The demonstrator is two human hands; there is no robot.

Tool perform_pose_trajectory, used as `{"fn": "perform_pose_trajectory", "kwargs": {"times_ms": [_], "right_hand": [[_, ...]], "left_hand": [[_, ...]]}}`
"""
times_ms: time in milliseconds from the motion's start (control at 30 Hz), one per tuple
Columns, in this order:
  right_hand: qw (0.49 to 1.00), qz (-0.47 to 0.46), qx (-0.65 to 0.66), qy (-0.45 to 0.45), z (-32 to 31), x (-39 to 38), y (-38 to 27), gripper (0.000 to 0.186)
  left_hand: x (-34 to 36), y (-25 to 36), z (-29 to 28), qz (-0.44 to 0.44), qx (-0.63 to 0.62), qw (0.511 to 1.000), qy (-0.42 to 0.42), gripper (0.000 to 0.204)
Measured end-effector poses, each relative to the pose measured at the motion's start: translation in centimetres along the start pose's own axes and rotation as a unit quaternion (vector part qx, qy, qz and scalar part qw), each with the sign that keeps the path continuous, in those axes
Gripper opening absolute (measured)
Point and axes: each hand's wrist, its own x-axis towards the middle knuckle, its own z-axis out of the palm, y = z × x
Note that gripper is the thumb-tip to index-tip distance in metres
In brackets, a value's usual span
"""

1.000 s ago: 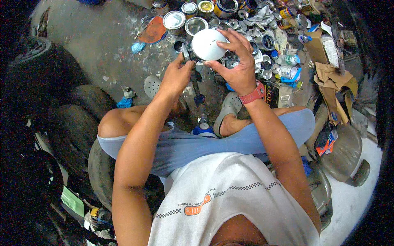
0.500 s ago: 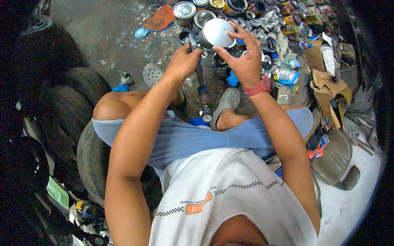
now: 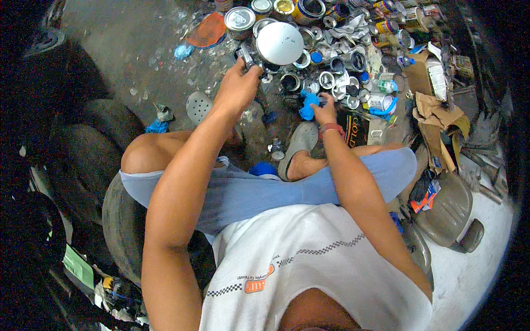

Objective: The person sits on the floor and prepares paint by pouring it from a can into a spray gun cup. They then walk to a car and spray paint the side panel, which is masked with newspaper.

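Observation:
My left hand (image 3: 240,81) is closed on a metal spray gun (image 3: 245,55), held up with a round cup topped by a pale lid (image 3: 279,42) to its right. A dark hose seems to hang below the gun, partly hidden. Lower and to the right, my right hand (image 3: 324,110) has its fingers curled on a crumpled blue cloth (image 3: 307,105), beside small open cans (image 3: 289,82).
Paint cans (image 3: 386,26) crowd the far floor. An orange patch (image 3: 204,30) lies left of them. Torn cardboard (image 3: 436,113) and grey panels (image 3: 444,209) lie to my right, tires (image 3: 118,226) to my left. My grey shoes (image 3: 298,143) are below my hands.
My right hand has left the pale-lidded cup and dropped down to the blue cloth. My left hand still holds the gun and has shifted slightly left since half a second ago.

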Motion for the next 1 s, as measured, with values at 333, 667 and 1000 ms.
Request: {"fn": "perform_pose_trajectory", "kwargs": {"times_ms": [333, 667, 1000], "right_hand": [[0.989, -0.064, 0.022, 0.132, 6.0, -0.5, 0.9, 0.065], [0.973, -0.127, 0.128, 0.147, 6.7, -1.3, -1.0, 0.029], [0.969, -0.128, 0.184, 0.107, 5.8, 3.0, 1.5, 0.057]], "left_hand": [[0.5, -0.8, 0.4, 0.003, -0.001, 1.0, -0.001, 0.051], [-0.8, 1.1, 0.0, -0.014, 0.01, 1.0, -0.009, 0.05], [0.2, -0.7, 0.3, 0.039, 0.064, 0.997, 0.02, 0.066]]}}
